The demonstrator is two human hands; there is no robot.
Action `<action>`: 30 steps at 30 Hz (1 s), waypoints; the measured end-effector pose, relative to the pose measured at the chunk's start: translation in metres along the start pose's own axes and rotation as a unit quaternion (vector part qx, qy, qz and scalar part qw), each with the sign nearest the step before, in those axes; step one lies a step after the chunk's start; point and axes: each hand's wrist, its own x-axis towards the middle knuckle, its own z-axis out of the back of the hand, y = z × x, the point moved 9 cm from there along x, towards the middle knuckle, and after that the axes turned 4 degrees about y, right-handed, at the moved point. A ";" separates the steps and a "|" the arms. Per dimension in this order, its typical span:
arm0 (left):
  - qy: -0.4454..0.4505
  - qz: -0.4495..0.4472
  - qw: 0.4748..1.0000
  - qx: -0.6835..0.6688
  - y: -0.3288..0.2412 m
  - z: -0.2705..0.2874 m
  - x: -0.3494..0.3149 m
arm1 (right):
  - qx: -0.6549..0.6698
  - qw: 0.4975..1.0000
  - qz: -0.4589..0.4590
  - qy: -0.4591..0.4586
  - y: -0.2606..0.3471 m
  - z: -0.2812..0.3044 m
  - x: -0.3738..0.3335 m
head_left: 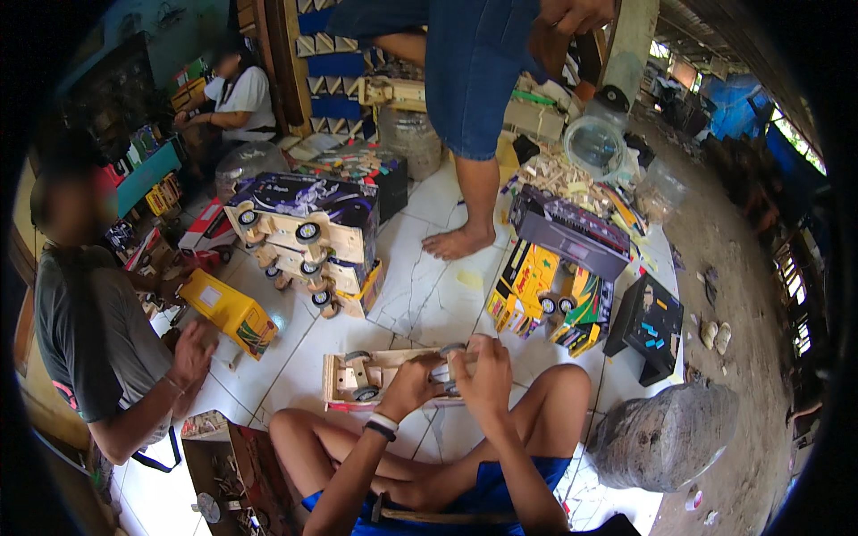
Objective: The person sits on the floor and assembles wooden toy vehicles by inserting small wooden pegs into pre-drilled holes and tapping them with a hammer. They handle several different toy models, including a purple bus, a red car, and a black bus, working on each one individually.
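A wooden toy truck (384, 359) lies upside down on the floor in front of my crossed legs, its underside and dark wheels facing up. My left hand (410, 386) is closed at the truck's right part, its fingertips by a wheel and axle block. Beside it, my right hand (483, 373) grips a dark toy wheel (453, 350) at that end, partly covering it. What lies between the fingertips is partly hidden. Two more wheels show at the truck's left end, one of them a grey-hubbed wheel (365, 393). Across my lap rests a hammer (447, 516).
Upturned wooden toy trucks (308, 246) stand ahead left; yellow and green toy trucks (536, 290) lie ahead right. A black box (645, 329) and a large plastic-wrapped bundle (661, 438) sit at right. A co-worker (98, 313) at left handles a yellow toy body (228, 313). Another person's leg (478, 201) stands ahead.
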 end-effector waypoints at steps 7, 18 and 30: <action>-0.216 0.085 0.970 0.068 -0.039 0.064 -0.084 | 0.041 0.963 0.172 0.204 0.055 -0.036 -0.005; -0.370 0.210 0.896 0.127 0.019 0.082 -0.272 | -0.223 0.844 0.187 0.451 0.044 -0.129 -0.019; -0.331 0.263 0.879 0.219 0.028 0.079 -0.253 | -0.193 0.785 0.257 0.529 0.045 -0.124 0.001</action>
